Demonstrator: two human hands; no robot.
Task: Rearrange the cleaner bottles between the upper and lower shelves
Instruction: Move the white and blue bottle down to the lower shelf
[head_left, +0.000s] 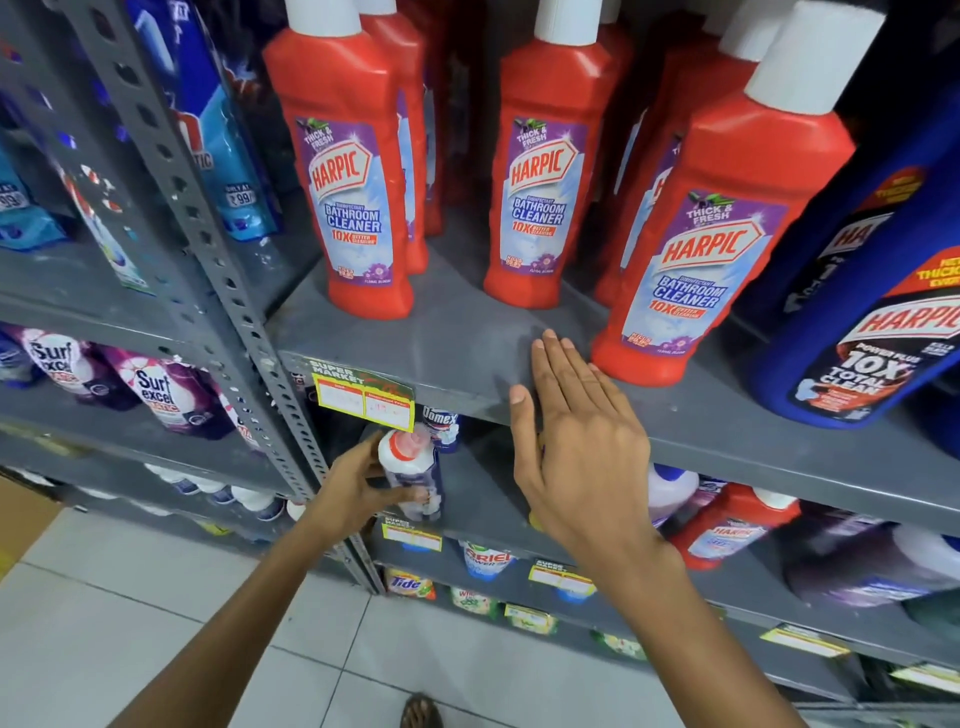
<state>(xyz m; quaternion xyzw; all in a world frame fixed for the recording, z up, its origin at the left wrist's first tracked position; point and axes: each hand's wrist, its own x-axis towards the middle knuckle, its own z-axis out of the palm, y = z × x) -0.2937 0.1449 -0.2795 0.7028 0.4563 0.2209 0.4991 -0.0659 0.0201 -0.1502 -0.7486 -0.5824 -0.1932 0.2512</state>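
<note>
Red Harpic bathroom cleaner bottles stand on the grey upper shelf (447, 332): one at left (353, 171), one in the middle (540, 176), one at right (711, 244). My right hand (582, 447) hovers flat and open at the shelf's front edge, fingertips just left of the right red bottle's base. Below, my left hand (358, 486) grips a white bottle with a red cap (410, 467) at the lower shelf (483, 499), under the price tag. A Domex bottle (441, 423) stands just behind it.
A big blue Harpic bottle (872, 291) stands at the far right of the upper shelf. A perforated grey upright (228, 291) divides this rack from detergent pouches (161, 389) on the left. More bottles fill lower shelves. White floor tiles (156, 639) lie below.
</note>
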